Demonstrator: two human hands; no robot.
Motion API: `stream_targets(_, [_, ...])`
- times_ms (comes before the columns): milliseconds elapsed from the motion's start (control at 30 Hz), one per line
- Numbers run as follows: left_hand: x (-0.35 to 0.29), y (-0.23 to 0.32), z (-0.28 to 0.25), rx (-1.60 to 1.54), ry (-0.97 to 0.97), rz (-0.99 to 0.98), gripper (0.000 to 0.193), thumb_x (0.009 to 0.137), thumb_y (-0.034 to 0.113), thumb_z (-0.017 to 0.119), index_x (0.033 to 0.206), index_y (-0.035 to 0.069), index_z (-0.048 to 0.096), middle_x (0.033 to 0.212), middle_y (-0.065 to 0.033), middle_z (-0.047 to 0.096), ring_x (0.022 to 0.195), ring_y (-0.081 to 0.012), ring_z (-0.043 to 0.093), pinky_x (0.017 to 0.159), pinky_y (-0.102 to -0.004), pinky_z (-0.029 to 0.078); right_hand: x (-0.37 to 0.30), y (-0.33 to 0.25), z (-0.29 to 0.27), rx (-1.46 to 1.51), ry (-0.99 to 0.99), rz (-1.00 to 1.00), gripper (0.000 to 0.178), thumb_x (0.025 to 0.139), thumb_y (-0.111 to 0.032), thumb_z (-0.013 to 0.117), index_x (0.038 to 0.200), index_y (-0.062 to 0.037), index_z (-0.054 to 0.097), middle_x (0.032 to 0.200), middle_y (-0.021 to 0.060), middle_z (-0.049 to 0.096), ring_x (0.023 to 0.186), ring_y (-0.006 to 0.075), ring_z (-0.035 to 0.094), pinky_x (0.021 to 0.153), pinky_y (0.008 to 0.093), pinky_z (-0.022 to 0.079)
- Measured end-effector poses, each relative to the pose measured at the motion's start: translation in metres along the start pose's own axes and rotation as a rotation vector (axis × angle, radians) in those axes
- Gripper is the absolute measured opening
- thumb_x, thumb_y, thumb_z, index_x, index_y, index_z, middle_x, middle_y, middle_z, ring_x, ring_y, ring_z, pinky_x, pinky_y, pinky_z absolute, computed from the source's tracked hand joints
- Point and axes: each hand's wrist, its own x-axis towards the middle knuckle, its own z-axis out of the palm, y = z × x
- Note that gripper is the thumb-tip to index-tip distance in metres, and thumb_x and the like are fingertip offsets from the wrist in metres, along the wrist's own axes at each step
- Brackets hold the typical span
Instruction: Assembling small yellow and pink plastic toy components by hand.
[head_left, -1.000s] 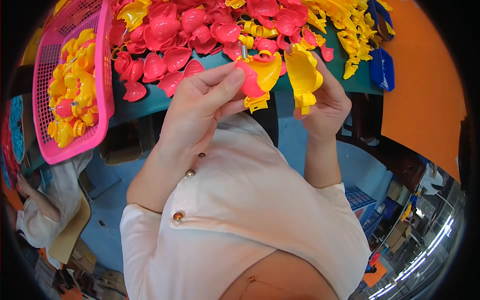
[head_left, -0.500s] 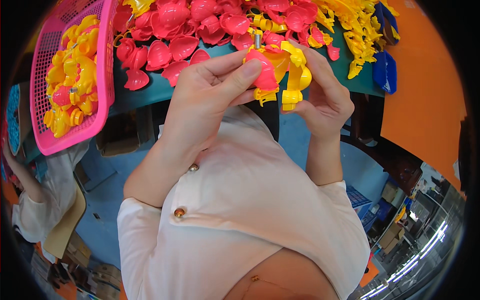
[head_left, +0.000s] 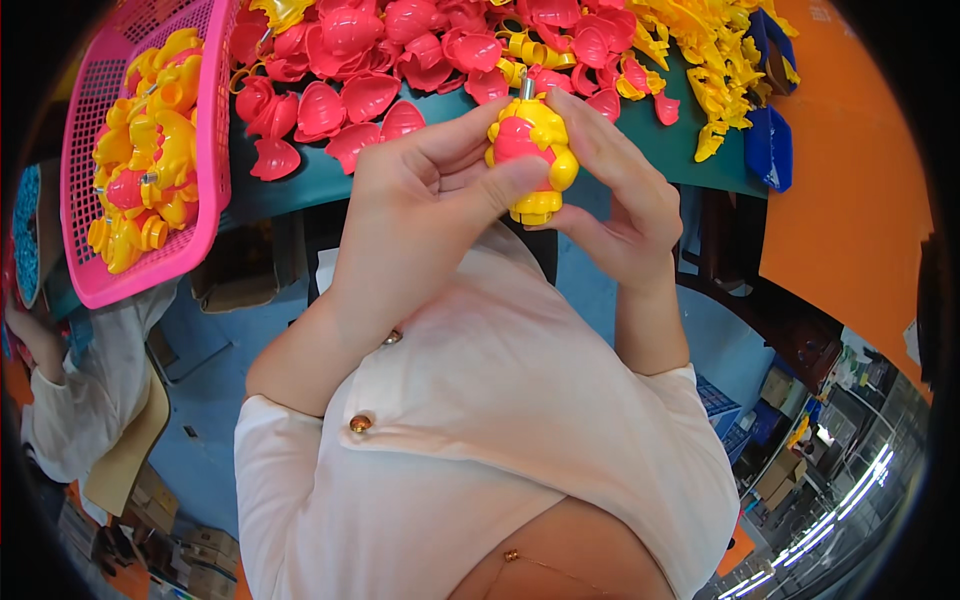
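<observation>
Between my hands, just off the table's near edge, is a yellow and pink plastic toy figure body with a metal pin standing out of its top. My left hand grips it from the left, the thumb pressed on its pink front. On the other side my right hand holds it, forefinger along the upper edge and thumb by the yellow base. The two halves now sit together as one rounded body. Whatever is inside it is hidden.
Loose pink shell pieces heap over the green table, with yellow pieces at the right beside blue trays. A pink basket at the left holds yellow and pink bodies. A co-worker's sleeve shows far left.
The yellow half in my right hand has moved left onto the pink and yellow half in my left hand. The gap between them has closed.
</observation>
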Motion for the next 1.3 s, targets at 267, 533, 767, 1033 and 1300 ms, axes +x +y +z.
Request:
stream_targets(267, [0.001, 0.000, -0.003, 0.137, 0.034, 0.027, 0.052, 0.075, -0.002, 0.072, 0.123, -0.008, 0.051, 0.103, -0.0118, 0.065, 0.091, -0.0132, 0.064, 0.081, -0.0245, 0.053, -0.003, 0.002, 0.011, 0.006, 0.082, 0.001, 0.061, 0.066, -0.013, 0.078, 0.120, 0.0014, 0.056, 0.123, 0.0219, 0.056, 0.115, 0.0381, 0.053, 0.096, 0.0441, 0.042])
stream_targets(533, [-0.001, -0.003, -0.005, 0.214, 0.031, 0.089, 0.054, 0.076, -0.001, 0.072, 0.124, -0.009, 0.050, 0.104, -0.0128, 0.065, 0.091, -0.0138, 0.063, 0.081, -0.0244, 0.053, -0.004, 0.003, 0.012, 0.099, 0.102, 0.007, 0.063, 0.066, -0.011, 0.079, 0.123, 0.0008, 0.054, 0.125, 0.0238, 0.054, 0.116, 0.0394, 0.052, 0.097, 0.0466, 0.040])
stream_targets(767, [-0.004, -0.001, -0.001, 0.196, -0.068, 0.068, 0.060, 0.072, 0.000, 0.076, 0.125, -0.007, 0.049, 0.104, -0.0106, 0.064, 0.093, -0.0140, 0.063, 0.082, -0.0249, 0.052, -0.011, -0.001, 0.030, 0.292, 0.203, 0.044, 0.052, 0.071, -0.006, 0.076, 0.118, 0.0012, 0.055, 0.126, 0.0249, 0.052, 0.116, 0.0399, 0.051, 0.095, 0.0457, 0.042])
stream_targets(1033, [0.001, -0.005, -0.008, 0.392, -0.061, 0.222, 0.062, 0.067, -0.007, 0.076, 0.125, -0.002, 0.053, 0.105, -0.0087, 0.062, 0.097, -0.0154, 0.062, 0.086, -0.0272, 0.051, 0.004, -0.014, 0.024, 1.044, 0.524, 0.602, 0.055, 0.077, -0.002, 0.069, 0.126, 0.0038, 0.046, 0.119, 0.0198, 0.055, 0.111, 0.0312, 0.055, 0.091, 0.0414, 0.049])
stream_targets(1300, [0.004, -0.004, -0.009, 0.669, 0.036, 0.282, 0.069, 0.059, 0.006, 0.083, 0.123, 0.005, 0.058, 0.114, -0.0091, 0.057, 0.096, -0.0132, 0.058, 0.086, -0.0256, 0.048, -0.031, 0.010, 0.036, 1.342, 0.359, 0.834, 0.043, 0.080, -0.006, 0.070, 0.119, 0.0005, 0.053, 0.112, 0.0149, 0.061, 0.103, 0.0250, 0.061, 0.088, 0.0376, 0.051])
